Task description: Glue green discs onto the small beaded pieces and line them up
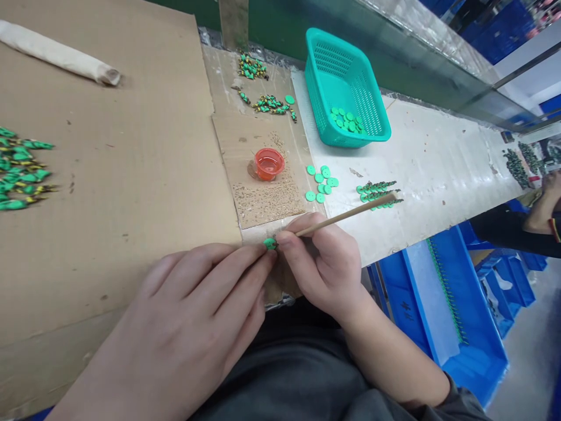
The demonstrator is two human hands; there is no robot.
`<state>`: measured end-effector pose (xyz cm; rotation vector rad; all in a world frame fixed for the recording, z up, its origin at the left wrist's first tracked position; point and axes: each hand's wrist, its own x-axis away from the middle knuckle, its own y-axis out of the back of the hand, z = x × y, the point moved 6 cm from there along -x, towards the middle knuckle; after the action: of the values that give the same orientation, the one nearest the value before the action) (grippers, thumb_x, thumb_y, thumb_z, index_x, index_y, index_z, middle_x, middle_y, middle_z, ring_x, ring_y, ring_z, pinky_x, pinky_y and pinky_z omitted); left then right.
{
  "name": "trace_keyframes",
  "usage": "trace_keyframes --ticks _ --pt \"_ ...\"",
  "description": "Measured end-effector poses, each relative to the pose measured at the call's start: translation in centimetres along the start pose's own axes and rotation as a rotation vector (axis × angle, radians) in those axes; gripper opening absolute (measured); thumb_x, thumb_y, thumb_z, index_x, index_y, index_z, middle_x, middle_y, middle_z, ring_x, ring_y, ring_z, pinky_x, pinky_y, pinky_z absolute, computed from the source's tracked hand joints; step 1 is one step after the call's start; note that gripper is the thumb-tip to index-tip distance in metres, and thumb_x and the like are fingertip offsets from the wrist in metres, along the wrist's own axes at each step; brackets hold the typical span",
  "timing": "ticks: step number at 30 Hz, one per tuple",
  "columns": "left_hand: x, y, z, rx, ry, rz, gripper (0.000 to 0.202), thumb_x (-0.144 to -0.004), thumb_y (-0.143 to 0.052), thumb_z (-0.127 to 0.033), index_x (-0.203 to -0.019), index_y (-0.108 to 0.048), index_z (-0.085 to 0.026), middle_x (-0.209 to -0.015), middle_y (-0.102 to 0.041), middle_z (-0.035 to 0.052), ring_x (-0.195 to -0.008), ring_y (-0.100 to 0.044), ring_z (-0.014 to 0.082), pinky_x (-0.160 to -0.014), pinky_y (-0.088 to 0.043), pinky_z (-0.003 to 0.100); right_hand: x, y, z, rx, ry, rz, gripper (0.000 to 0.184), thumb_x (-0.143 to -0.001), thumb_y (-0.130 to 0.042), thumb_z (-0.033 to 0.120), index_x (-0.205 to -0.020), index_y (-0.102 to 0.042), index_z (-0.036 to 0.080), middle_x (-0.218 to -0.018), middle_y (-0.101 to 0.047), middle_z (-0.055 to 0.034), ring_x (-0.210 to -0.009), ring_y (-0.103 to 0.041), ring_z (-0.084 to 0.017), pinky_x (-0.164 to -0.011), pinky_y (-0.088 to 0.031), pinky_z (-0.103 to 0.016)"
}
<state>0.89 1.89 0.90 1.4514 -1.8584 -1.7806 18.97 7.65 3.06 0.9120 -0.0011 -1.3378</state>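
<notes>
Pinching a flat green disc (268,243) with left fingers (248,256), gripping a slim wooden stick (350,214) with right fingers (298,257); working near a round cup (268,176) of liquid (269,168), a perforated basket (346,139) of round pieces (349,121).

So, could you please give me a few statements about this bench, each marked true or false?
1. The right hand holds a thin stick. True.
2. The basket is empty. False: green discs lie in it.
3. The red cup stands on cardboard. True.
4. The left hand rests on the basket's rim. False: the left hand is at a small green piece, close to the right hand.
5. Loose discs lie outside the basket. True.
6. The pale roll lies right of the basket in the picture. False: it lies to the left.
</notes>
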Motion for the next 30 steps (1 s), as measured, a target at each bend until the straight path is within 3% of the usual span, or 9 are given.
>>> trace_keyframes --ticks 7,10,13,16,20,25,28,30 --pt "0.0 0.0 0.2 0.013 0.020 -0.005 0.039 -0.117 -0.065 -0.026 -0.155 -0.076 -0.024 -0.144 -0.087 0.0082 -0.119 -0.079 0.0348 -0.102 -0.058 0.057 0.0 0.0 0.1 -0.032 0.026 -0.003 0.023 -0.121 -0.069 0.023 -0.099 -0.068 0.026 -0.091 -0.077 0.0006 -0.084 -0.077 -0.016 -0.077 -0.065 -0.033" --pt "-0.2 0.1 0.1 -0.008 0.004 -0.015 0.037 -0.118 -0.062 -0.025 -0.152 -0.075 -0.020 -0.141 -0.088 0.0092 -0.117 -0.078 0.0345 -0.099 -0.056 0.057 0.2 0.6 -0.3 -0.157 -0.037 -0.157 0.020 -0.122 -0.070 0.027 -0.103 -0.071 0.026 -0.092 -0.078 0.0013 -0.080 -0.076 -0.015 -0.075 -0.067 -0.031" --pt "-0.4 0.2 0.0 -0.018 -0.011 -0.020 0.034 -0.118 -0.062 -0.024 -0.150 -0.074 -0.020 -0.139 -0.088 0.0098 -0.116 -0.078 0.0342 -0.098 -0.056 0.056 0.4 1.2 -0.9 -0.248 -0.104 -0.351 0.019 -0.125 -0.069 0.032 -0.107 -0.072 0.026 -0.083 -0.070 0.0057 -0.065 -0.069 -0.011 -0.063 -0.061 -0.026" --pt "-0.6 0.3 0.0 -0.026 -0.005 -0.019 0.037 -0.118 -0.059 -0.026 -0.153 -0.073 -0.023 -0.135 -0.088 0.0095 -0.114 -0.079 0.0340 -0.096 -0.056 0.055 0.4 1.2 -1.1 -0.323 -0.097 -0.407 0.015 -0.125 -0.067 0.031 -0.115 -0.075 0.026 -0.083 -0.070 0.0069 -0.061 -0.069 -0.009 -0.059 -0.059 -0.023" --pt "-1.0 0.5 -0.1 -0.045 -0.012 -0.008 0.042 -0.116 -0.060 -0.025 -0.156 -0.072 -0.021 -0.130 -0.088 0.0118 -0.109 -0.078 0.0355 -0.090 -0.056 0.055 0.4 1.2 -1.0 -0.325 -0.077 -0.339 0.013 -0.122 -0.068 0.030 -0.118 -0.079 0.025 -0.090 -0.080 0.0018 -0.075 -0.081 -0.014 -0.073 -0.069 -0.029" --pt "-1.4 1.1 -0.2 -0.017 -0.024 -0.027 0.027 -0.115 -0.064 -0.018 -0.138 -0.078 -0.020 -0.133 -0.090 0.0101 -0.113 -0.081 0.0309 -0.095 -0.059 0.050 1.3 1.7 -0.3 -0.210 -0.089 -0.155 0.016 -0.122 -0.064 0.023 -0.120 -0.080 0.024 -0.110 -0.089 -0.0052 -0.098 -0.087 -0.018 -0.093 -0.072 -0.035" --pt "-1.2 1.8 -0.1 0.067 -0.015 -0.100 0.027 -0.111 -0.068 -0.011 -0.133 -0.079 -0.023 -0.136 -0.090 0.0096 -0.116 -0.083 0.0286 -0.101 -0.062 0.047 1.4 1.4 0.4 -0.083 0.013 -0.030 0.018 -0.120 -0.062 0.015 -0.122 -0.078 0.023 -0.115 -0.091 -0.0076 -0.108 -0.087 -0.021 -0.101 -0.072 -0.039" --pt "-0.7 3.0 0.0 0.140 -0.005 -0.215 0.033 -0.105 -0.073 -0.003 -0.130 -0.079 -0.024 -0.132 -0.090 0.0092 -0.112 -0.084 0.0260 -0.102 -0.064 0.044 1.3 0.9 0.7 -0.033 0.093 0.042 0.014 -0.115 -0.068 0.013 -0.119 -0.076 0.024 -0.117 -0.091 -0.0083 -0.113 -0.086 -0.023 -0.105 -0.070 -0.042"
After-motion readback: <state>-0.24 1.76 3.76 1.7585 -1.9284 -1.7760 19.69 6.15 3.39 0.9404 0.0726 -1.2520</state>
